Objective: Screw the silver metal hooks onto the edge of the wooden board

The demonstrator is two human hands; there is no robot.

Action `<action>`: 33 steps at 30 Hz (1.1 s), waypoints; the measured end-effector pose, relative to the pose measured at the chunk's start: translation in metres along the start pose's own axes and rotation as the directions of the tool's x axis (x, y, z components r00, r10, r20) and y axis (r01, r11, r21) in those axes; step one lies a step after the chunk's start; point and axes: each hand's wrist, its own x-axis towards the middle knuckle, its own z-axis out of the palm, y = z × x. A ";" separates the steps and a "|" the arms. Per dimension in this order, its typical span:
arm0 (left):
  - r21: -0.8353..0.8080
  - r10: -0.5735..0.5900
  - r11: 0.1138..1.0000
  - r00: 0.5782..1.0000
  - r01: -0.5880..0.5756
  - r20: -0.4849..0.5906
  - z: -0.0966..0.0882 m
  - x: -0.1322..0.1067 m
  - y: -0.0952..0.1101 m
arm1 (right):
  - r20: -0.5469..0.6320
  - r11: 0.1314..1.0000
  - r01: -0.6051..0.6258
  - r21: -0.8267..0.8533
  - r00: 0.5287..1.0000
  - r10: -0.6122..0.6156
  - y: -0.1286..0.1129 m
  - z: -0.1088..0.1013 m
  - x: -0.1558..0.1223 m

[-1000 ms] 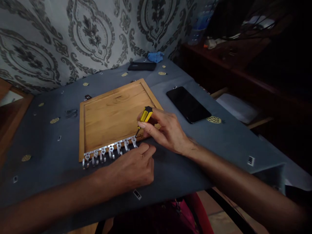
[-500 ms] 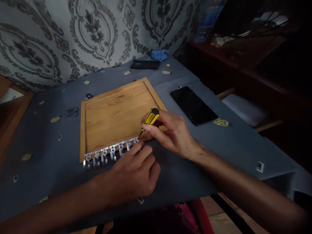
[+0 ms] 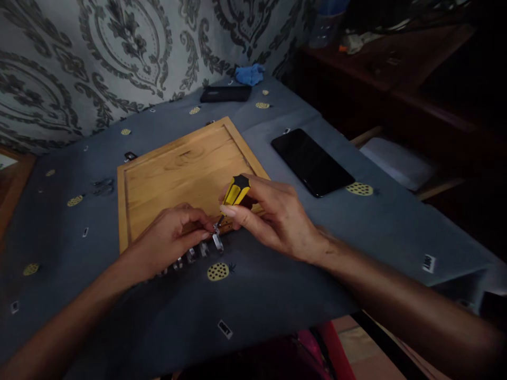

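A yellow-and-black screwdriver [image 3: 236, 191] is gripped between the thumb and fingers of my right hand [image 3: 277, 219]. Its shaft slants down to the right end of a metal hook rail [image 3: 217, 240], which runs along the near edge of a framed wooden board [image 3: 178, 182]. At that same end, my left hand [image 3: 168, 235] reaches over the rail and pinches it close to the screwdriver tip. Several silver hooks jut out over the board's near edge, some partly covered by my left hand. Whether a screw sits under the tip is too small to tell.
A black smartphone [image 3: 312, 161] lies right of the board. Behind are a dark phone-like case [image 3: 225, 94] and a blue crumpled cloth [image 3: 250, 75]. Small clear pieces [image 3: 103, 186] lie left on the patterned tablecloth [image 3: 158, 327]. An open drawer [image 3: 396, 163] is beyond the right edge.
My left hand has moved from in front of the rail's right end to above it, its fingers now pinching there. The screwdriver stays at that end. The view has shifted slightly.
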 end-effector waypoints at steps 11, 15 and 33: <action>-0.034 -0.068 0.997 0.995 0.071 0.071 0.004 0.007 -0.007 | -0.016 1.000 -0.022 0.015 1.000 0.022 -0.002 0.001 -0.001; -0.073 -0.098 0.992 0.992 0.104 0.080 0.006 0.008 -0.006 | -0.027 0.999 -0.002 0.033 1.000 0.003 -0.001 0.001 -0.002; -0.063 -0.116 0.991 0.991 0.120 0.065 0.004 0.011 0.003 | -0.005 0.999 -0.003 0.051 1.000 0.004 0.000 0.000 0.000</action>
